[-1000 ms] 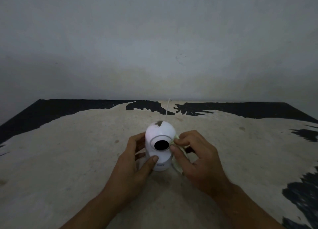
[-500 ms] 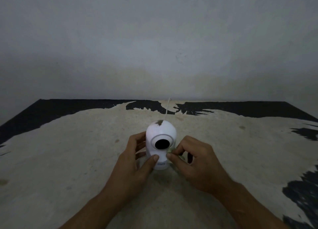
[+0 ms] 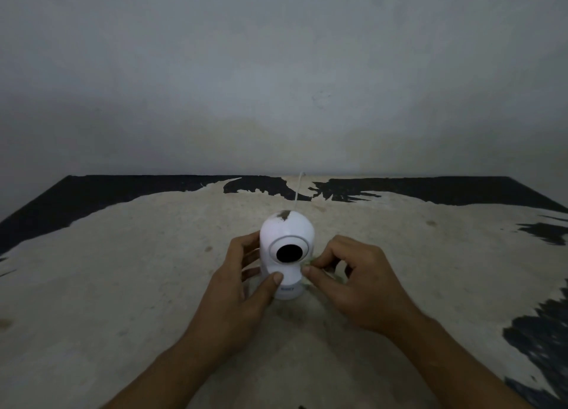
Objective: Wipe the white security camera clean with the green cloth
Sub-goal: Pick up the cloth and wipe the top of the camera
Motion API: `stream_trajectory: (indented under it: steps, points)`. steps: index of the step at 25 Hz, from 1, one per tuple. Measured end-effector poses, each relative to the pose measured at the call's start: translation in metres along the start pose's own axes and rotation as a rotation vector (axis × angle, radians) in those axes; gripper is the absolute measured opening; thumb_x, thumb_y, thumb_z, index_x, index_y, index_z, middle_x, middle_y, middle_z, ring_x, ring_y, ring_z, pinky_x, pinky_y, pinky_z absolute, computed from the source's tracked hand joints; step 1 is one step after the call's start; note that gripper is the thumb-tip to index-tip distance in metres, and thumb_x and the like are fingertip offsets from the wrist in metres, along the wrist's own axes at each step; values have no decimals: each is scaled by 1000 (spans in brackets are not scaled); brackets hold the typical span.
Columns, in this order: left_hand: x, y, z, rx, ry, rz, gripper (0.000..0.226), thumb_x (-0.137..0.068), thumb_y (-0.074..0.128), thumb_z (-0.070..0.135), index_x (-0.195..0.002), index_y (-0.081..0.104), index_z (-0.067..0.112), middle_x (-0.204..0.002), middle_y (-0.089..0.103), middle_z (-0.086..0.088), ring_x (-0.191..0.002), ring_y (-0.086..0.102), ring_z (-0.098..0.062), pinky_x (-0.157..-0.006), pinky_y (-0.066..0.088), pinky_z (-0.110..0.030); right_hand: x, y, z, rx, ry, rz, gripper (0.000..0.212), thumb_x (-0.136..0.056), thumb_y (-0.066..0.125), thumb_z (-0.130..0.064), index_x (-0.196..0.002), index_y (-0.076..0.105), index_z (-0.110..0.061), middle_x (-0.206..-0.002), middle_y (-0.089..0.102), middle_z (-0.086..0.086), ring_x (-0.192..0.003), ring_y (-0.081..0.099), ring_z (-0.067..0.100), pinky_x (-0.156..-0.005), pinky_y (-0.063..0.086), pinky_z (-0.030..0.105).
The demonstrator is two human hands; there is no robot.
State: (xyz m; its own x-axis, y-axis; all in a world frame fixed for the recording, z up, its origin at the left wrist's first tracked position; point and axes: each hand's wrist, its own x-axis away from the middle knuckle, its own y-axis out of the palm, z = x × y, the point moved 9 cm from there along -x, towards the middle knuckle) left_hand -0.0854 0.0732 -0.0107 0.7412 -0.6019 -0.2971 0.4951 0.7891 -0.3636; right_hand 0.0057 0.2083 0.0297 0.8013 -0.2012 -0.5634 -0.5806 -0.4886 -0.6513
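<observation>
The white security camera (image 3: 287, 239) stands upright on the table, its dark lens facing me and a dark smudge on top of its dome. My left hand (image 3: 236, 295) grips its left side, thumb across the base. My right hand (image 3: 359, 282) presses a small pale green cloth (image 3: 307, 268) against the camera's lower right side, pinched between thumb and fingers. Most of the cloth is hidden under the fingers.
A thin white cable (image 3: 297, 190) runs from behind the camera to the back wall. The table (image 3: 123, 285) has a worn beige top with black patches along the back and right edges. A grey wall rises right behind it.
My right hand has slid the cloth down from beside the lens ring to the camera's neck and base. The left hand and the camera have stayed put.
</observation>
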Motion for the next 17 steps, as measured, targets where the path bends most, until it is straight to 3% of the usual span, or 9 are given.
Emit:
stream_trajectory:
  steps: [7,9,11,14,17]
  points:
    - [0,0,-2,10,-7,2,60,-76,65,37,-128,36,37,-131,50,18,-116,49,3,-98,45,-29,9,28,-17,116,-53,-61,14,-84,61,-36,-75,58,-25,-71,52,-14,-61,46,-3,-54,36,9]
    - [0,0,0,9,6,4,61,-72,62,45,-127,36,38,-128,49,24,-115,48,8,-94,45,-21,5,13,-11,98,-39,-4,16,-84,65,-31,-72,56,-23,-68,54,-10,-59,48,3,-52,39,16]
    - [1,0,1,4,7,3,61,-71,61,47,-126,35,40,-125,47,29,-114,46,13,-88,44,-14,2,-4,-7,51,-48,60,13,-83,66,-26,-75,59,-19,-70,56,-6,-60,49,4,-52,38,14]
    - [1,0,2,11,6,2,61,-72,61,46,-126,36,39,-126,48,27,-114,46,12,-89,45,-16,1,-22,-10,-15,-87,208,8,-86,63,-19,-89,65,-13,-83,63,-1,-74,56,4,-63,44,12]
    - [1,0,3,10,4,4,61,-71,61,47,-126,36,39,-126,49,26,-112,46,14,-87,44,-13,7,-19,-20,44,-176,318,19,-87,61,-13,-103,67,-3,-98,67,7,-94,59,8,-84,48,16]
